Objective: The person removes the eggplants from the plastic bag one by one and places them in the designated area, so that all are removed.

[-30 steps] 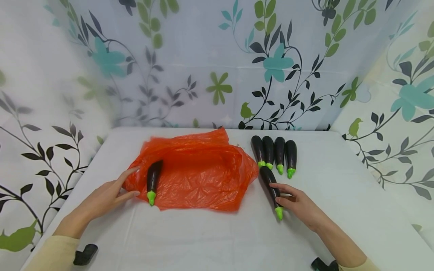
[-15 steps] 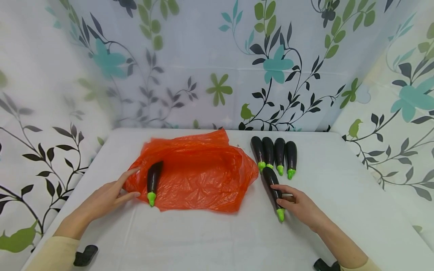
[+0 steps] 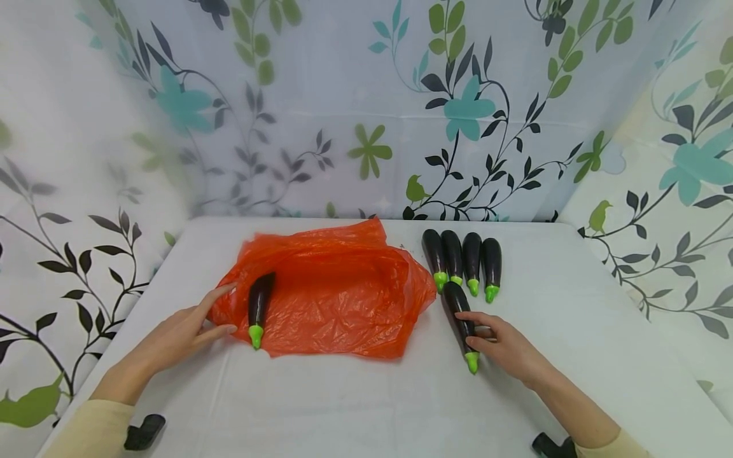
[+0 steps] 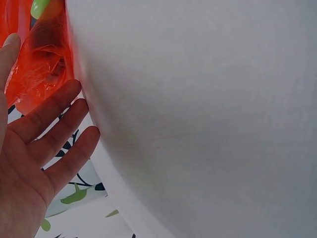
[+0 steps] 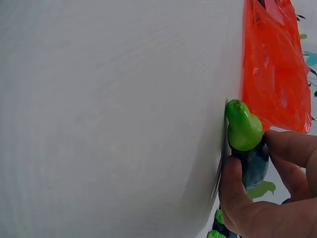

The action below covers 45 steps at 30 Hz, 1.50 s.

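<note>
My right hand (image 3: 506,350) holds a dark purple eggplant (image 3: 456,307) with a bright green stem end, gripping it between thumb and fingers. In the right wrist view the green cap (image 5: 246,130) points away from the fingertips. My left hand (image 3: 174,334) rests at the left edge of a red plastic bag (image 3: 338,312), its fingers outstretched; in the left wrist view the fingers (image 4: 64,116) are spread and hold nothing. The bag lies with its mouth gaping toward me. Another eggplant (image 3: 261,305) lies on the bag's left part, stem toward me.
Several more eggplants (image 3: 472,257) lie side by side behind the right hand, stems toward me. All stand on a white-covered table (image 3: 321,407). Patterned leaf-and-flower curtains (image 3: 309,95) enclose the back and sides. Black straps or devices (image 3: 145,432) show beside the wrists.
The eggplant in my right hand has shifted very slightly, first right and then back left. The left hand, bag and other eggplants look the same.
</note>
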Available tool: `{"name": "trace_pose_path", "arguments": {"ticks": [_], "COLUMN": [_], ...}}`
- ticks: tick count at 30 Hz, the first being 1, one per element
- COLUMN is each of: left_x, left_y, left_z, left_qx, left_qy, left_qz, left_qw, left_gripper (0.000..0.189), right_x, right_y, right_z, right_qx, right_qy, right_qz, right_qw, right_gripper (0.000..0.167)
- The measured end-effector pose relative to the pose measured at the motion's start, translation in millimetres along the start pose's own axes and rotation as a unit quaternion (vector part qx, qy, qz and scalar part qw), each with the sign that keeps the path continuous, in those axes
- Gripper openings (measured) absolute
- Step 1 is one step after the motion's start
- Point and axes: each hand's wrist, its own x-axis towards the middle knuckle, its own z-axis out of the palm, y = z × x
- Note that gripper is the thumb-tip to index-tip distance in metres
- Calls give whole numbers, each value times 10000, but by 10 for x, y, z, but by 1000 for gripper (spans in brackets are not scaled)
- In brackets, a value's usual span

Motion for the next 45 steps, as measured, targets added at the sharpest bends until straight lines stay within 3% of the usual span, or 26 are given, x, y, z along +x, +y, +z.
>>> {"name": "trace_pose_path", "arguments": {"ticks": [8, 15, 19, 25, 35, 45], "left_x": [-4, -3, -4, -1, 4, 5], "left_y": [6, 10, 13, 4, 8, 12], "left_z": [2, -11, -23, -12, -14, -17], "left_qx": [24, 16, -17, 12, -49, -75], "left_qy": [22, 7, -10, -11, -84, -90], "left_qz": [18, 10, -28, -3, -85, -75], "left_qw": [10000, 10000, 10000, 10000, 9999, 9999], "left_gripper": [79, 78, 79, 78, 78, 79], "right_x": [2, 7, 58, 145, 258, 346], "right_y": [23, -54, -141, -199, -367, -548], "right_z": [-22, -151, -230, -247, -247, -234], "right_qx": [56, -41, 233, 665, 860, 1030], "right_qy": [-23, 230, 460, 633, 814, 753], "right_qz": [-53, -164, -289, -117, -101, -341], "right_qw": [10000, 9996, 9983, 9957, 9929, 9912], "right_gripper": [47, 52, 59, 69, 70, 75]}}
